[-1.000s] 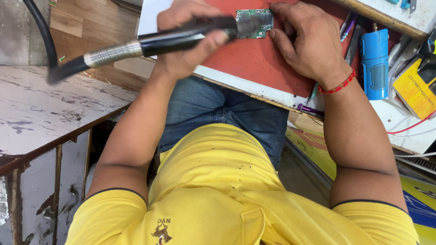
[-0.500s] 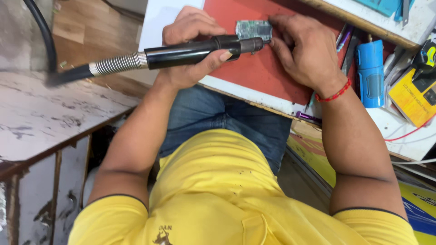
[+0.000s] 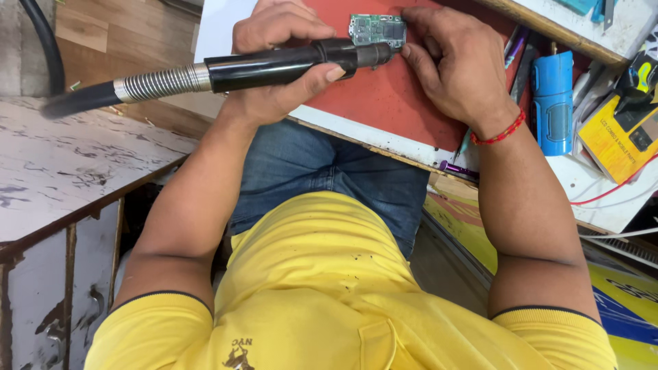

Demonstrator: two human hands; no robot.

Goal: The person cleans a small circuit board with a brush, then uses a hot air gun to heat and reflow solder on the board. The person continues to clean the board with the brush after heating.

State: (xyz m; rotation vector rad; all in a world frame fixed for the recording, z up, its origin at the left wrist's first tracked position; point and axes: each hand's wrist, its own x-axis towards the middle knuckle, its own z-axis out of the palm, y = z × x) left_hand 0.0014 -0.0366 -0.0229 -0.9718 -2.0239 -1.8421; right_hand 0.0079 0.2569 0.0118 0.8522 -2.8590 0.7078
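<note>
Gripping a black tool handle point(image 3: 288, 65) in the left hand point(image 3: 284, 65), fingers wrapped over the top and thumb pressed along the underside, grip clamped tight on the barrel. Handle lying nearly level, tip pointing at the lower edge of a small green circuit board point(image 3: 377, 31) and touching or just short of it; cannot tell which. Coiled metal spring collar point(image 3: 161, 82) at the rear of the handle, joined to a thick black hose point(image 3: 51, 58) running off over the near left edge of the tabletop point(image 3: 219, 34). Pinning the circuit board with the right hand point(image 3: 456, 68), fingertips bent down against its right edge, grip closed on the board, not lifting it. Board lying flat on a red mat point(image 3: 384, 103) at the middle of the tabletop, near the far edge of the view. Red thread bracelet point(image 3: 500, 131) on the right wrist. Blue cylinder-shaped tool point(image 3: 554, 103) standing just beside the mat toward the right side of the tabletop, with a yellow meter point(image 3: 620, 133) farther right and a thin red wire point(image 3: 610, 195) trailing below it. Purple pen point(image 3: 456, 168) poking out at the near edge under the right forearm. Yellow shirt point(image 3: 322, 288) and blue jeans point(image 3: 322, 171) filling the lower view, a worn white bench point(image 3: 62, 171) well apart at the left.
</note>
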